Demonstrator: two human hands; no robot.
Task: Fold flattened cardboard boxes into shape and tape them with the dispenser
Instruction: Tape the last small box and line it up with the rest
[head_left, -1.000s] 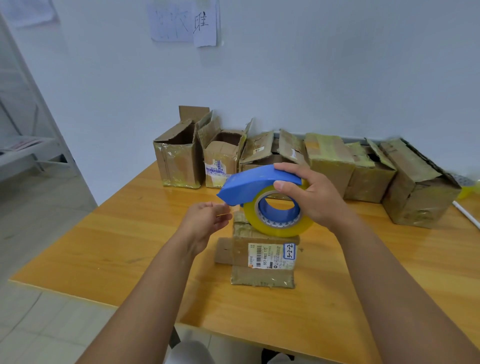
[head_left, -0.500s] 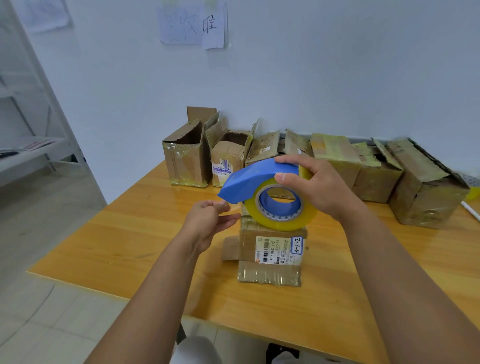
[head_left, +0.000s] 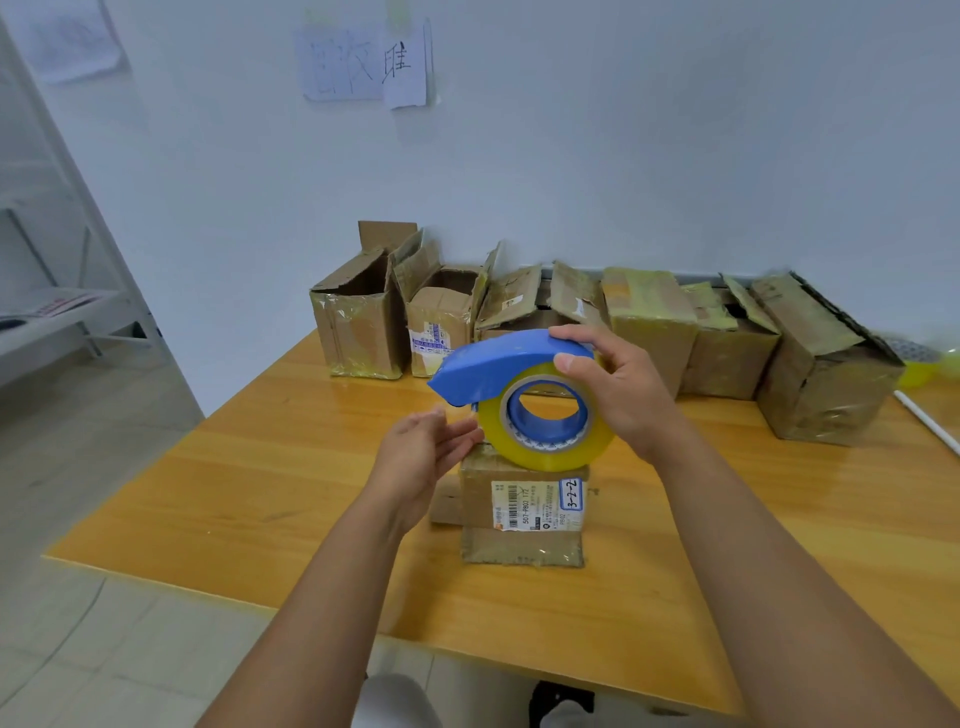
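The right hand (head_left: 618, 395) is gripping the blue tape dispenser (head_left: 506, 364), fingers curled over its cover and thumb on the yellow tape roll (head_left: 545, 421), holding it just above the small cardboard box (head_left: 522, 512) that is standing near the middle of the wooden bench (head_left: 260, 467). The left hand (head_left: 421, 457) is hanging spread beside the roll, fingertips touching or nearly touching its left edge. A row of boxes (head_left: 649, 322) is lining the far side against the wall.
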